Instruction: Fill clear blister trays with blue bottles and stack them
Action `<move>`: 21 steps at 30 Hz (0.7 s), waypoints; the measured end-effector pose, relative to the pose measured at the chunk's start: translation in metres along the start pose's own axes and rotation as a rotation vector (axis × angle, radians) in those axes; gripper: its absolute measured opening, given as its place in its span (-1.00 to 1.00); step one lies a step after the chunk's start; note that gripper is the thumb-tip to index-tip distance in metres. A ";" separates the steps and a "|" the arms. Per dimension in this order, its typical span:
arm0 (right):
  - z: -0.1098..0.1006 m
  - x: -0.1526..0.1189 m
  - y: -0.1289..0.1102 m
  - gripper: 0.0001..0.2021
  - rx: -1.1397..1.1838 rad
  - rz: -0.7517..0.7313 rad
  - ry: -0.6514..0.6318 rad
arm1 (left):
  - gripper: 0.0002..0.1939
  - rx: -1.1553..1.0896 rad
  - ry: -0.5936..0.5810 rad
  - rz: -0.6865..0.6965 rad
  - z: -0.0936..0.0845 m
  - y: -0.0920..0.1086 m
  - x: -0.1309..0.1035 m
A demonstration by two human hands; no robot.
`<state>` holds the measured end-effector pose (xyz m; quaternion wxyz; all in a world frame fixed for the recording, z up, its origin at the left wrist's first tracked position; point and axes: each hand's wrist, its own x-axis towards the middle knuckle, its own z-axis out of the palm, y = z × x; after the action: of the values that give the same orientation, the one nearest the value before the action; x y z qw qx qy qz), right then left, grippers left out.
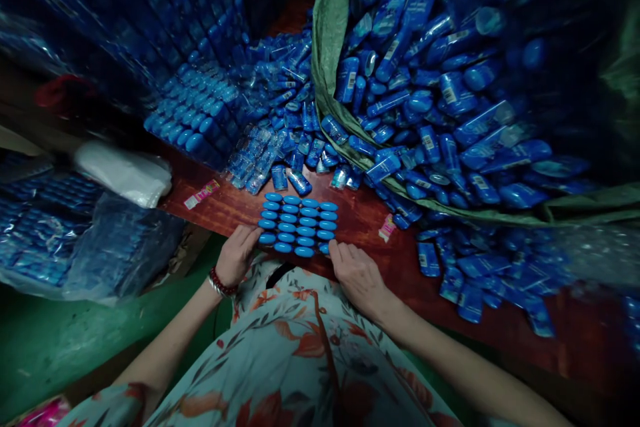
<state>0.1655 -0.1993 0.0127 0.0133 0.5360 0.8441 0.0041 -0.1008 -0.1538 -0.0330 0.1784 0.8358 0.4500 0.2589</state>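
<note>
Blue bottles (306, 221) stand in several close rows at the near edge of the red-brown table (225, 213), their rounded blue tops facing up. At the front left corner of this block, my left hand (237, 255) has its fingers closed against the end bottle; a red bead bracelet and a metal bangle are on that wrist. My right hand (356, 273) is at the front right corner, fingers together and touching the last bottle there. Both hands press the block from its two sides.
A green sack (331, 33) spills loose blue bottles (450, 93) at the right. Wrapped packs (193, 107) stand at the back left, near clear plastic trays (256, 157). Pink wrappers (202, 193) and white plastic (123, 173) lie left. Bagged packs (115, 240) sit lower left.
</note>
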 end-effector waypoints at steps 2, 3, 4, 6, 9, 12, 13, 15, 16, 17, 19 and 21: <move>-0.006 0.006 -0.007 -0.73 -0.045 -0.025 -0.028 | -0.69 -0.030 -0.018 0.030 0.001 0.000 0.002; -0.010 0.009 -0.010 -0.73 -0.059 -0.036 -0.042 | -0.69 -0.043 -0.033 0.040 0.003 0.000 0.002; -0.012 0.012 -0.012 -0.74 -0.068 -0.037 -0.057 | -0.69 -0.050 -0.047 0.037 0.004 0.000 0.003; -0.016 0.016 -0.014 -0.74 -0.073 -0.024 -0.087 | -0.70 -0.042 -0.060 -0.003 0.006 0.002 0.002; -0.015 0.019 -0.011 -0.74 -0.073 -0.015 -0.114 | -0.72 -0.032 -0.055 -0.054 0.009 0.004 0.000; -0.011 0.015 -0.003 -0.80 -0.069 -0.007 -0.090 | -0.75 -0.065 -0.018 -0.108 0.012 0.003 -0.003; -0.011 0.012 0.000 -0.81 -0.069 0.007 -0.061 | -0.76 -0.074 0.010 -0.146 0.012 0.003 -0.005; -0.013 0.004 0.005 -0.76 -0.059 0.052 0.017 | -0.74 -0.089 0.050 -0.230 0.012 0.003 -0.007; -0.015 0.001 0.008 -0.72 -0.038 0.083 0.056 | -0.70 -0.097 0.059 -0.259 0.011 0.003 -0.007; -0.018 -0.001 0.012 -0.70 -0.001 0.114 0.091 | -0.64 -0.109 0.062 -0.272 0.009 0.005 -0.006; -0.024 0.002 0.019 -0.69 0.119 0.170 0.150 | -0.57 -0.133 0.082 -0.268 0.004 0.009 -0.001; -0.029 0.018 0.029 -0.70 0.278 0.217 0.195 | -0.59 -0.146 0.127 -0.283 0.001 0.015 0.007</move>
<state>0.1833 -0.1707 0.0416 -0.1429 0.6177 0.7711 -0.0592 -0.0867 -0.1559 -0.0240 0.2444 0.7310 0.5535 0.3155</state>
